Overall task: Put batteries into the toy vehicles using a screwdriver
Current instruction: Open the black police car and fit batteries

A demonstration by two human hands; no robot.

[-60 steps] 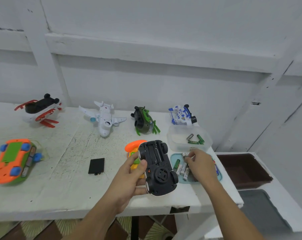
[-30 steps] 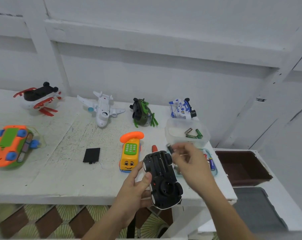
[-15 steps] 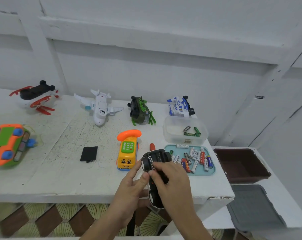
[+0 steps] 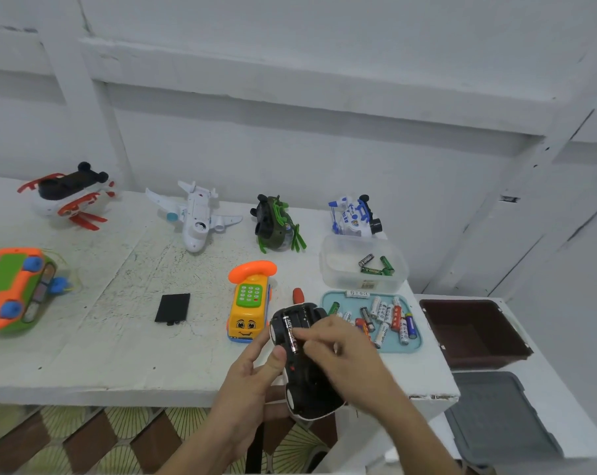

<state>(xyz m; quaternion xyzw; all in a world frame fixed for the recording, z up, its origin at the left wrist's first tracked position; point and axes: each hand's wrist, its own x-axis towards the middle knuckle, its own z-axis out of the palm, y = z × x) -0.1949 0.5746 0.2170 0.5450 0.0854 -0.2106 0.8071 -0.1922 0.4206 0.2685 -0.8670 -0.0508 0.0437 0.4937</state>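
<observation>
White-painted table (image 4: 119,354) stood against a white panelled wall; places below are given relative to the black toy car (image 4: 307,382).

- Far left of the car: orange and green toy vehicle (image 4: 14,293), upside down.
- Left: black battery cover (image 4: 172,307), lying flat and apart from the car.
- Just left and behind: yellow toy phone bus (image 4: 250,303).
- Left hand (image 4: 252,375): wrapped around the car's left flank, thumb on the underside, holding it belly-up at the table's front edge.
- Black toy car: light, rigid plastic with smooth sides, judged likely to twist under pressing; best held by the flanks between the wheels.
- Battery (image 4: 290,329): lay lengthwise in the car's open bay; small, hard and slick, best pushed at its end against the spring.
- Right hand (image 4: 341,351): fingertips pinched onto the battery, seating it.
- Just behind: red screwdriver handle (image 4: 297,294), mostly hidden.
- Right: teal tray (image 4: 415,347) of loose batteries.
- Right and behind: clear tub (image 4: 334,269) holding a few more.
</observation>
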